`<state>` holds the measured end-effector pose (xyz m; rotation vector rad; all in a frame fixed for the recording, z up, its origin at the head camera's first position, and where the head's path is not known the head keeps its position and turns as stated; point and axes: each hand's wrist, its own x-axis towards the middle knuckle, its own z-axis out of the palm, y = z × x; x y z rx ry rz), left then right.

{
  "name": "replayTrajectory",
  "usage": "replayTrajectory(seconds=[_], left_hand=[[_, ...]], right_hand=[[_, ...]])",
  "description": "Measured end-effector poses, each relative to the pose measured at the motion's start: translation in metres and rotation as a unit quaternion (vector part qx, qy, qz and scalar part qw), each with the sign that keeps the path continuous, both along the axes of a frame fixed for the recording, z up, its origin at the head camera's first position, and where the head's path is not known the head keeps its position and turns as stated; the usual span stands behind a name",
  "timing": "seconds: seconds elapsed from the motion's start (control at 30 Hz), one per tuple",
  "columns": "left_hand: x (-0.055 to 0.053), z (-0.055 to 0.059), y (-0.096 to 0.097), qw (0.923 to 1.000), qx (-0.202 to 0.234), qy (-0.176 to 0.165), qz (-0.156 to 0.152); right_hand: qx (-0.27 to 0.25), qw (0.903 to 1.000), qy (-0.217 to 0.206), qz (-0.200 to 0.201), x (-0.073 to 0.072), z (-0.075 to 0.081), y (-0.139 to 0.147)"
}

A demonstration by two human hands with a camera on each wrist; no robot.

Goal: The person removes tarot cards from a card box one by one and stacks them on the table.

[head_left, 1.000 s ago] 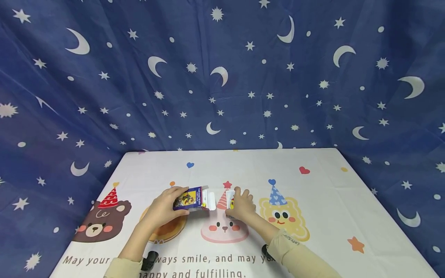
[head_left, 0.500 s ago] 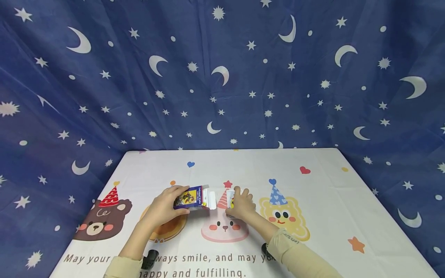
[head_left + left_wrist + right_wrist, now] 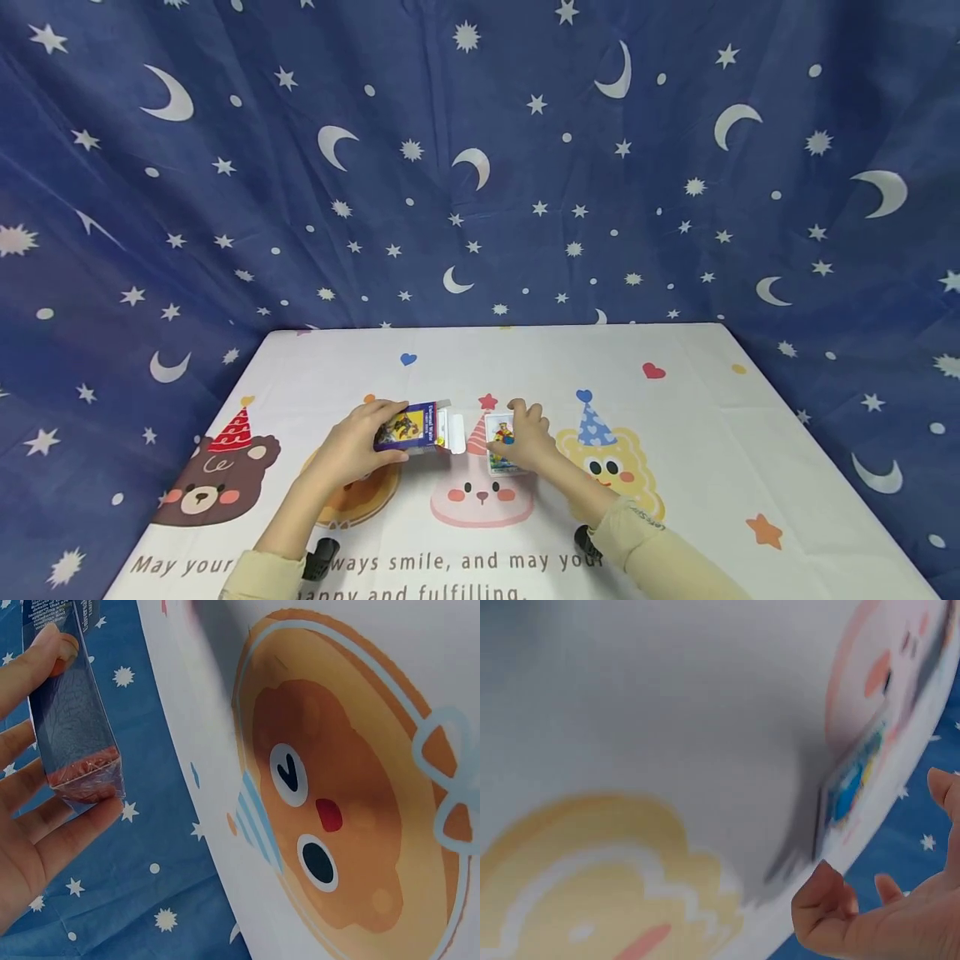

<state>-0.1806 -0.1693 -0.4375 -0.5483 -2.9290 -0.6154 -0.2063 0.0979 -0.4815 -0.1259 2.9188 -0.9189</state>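
A blue and yellow card box lies in my left hand, which grips it by its two long sides. Its end flap hangs open toward the right. The left wrist view shows the dark side of the box between the thumb and fingers of the left hand. Just right of it in the head view, a deck of picture cards lies face up on the table. My right hand is at the right edge of the deck. In the right wrist view, that hand's fingers are spread loosely beside the deck.
A white tablecloth with cartoon prints and lettering covers the table. Behind the table's far edge hangs a dark blue curtain with moons and stars. Black straps show at both wrists.
The right hand has shifted slightly right and loosened from the deck, so more of the top card shows. The left hand and the box stay where they were.
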Motion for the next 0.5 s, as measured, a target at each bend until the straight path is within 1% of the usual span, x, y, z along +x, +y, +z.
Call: replayTrajectory(seconds=[0.13, 0.23, 0.33, 0.43, 0.5], left_hand=[[-0.002, -0.002, 0.002, 0.9999, -0.005, -0.005, -0.013], [-0.004, -0.001, 0.004, 0.9997, -0.01, 0.0, -0.021], [-0.005, 0.001, 0.006, 0.9993, -0.014, 0.011, -0.033], [-0.008, 0.003, 0.009, 0.9984, -0.019, 0.025, -0.047], [-0.009, 0.004, 0.01, 0.9979, -0.023, 0.031, -0.052]], right_hand=[[-0.035, 0.9988, -0.001, 0.035, -0.001, 0.004, 0.012], [-0.071, 0.9958, -0.004, 0.057, -0.003, 0.007, 0.02], [-0.107, 0.992, -0.001, 0.067, -0.004, 0.013, 0.025], [-0.147, 0.9861, 0.012, 0.075, -0.002, 0.022, 0.029], [-0.164, 0.9825, 0.024, 0.084, -0.001, 0.028, 0.03]])
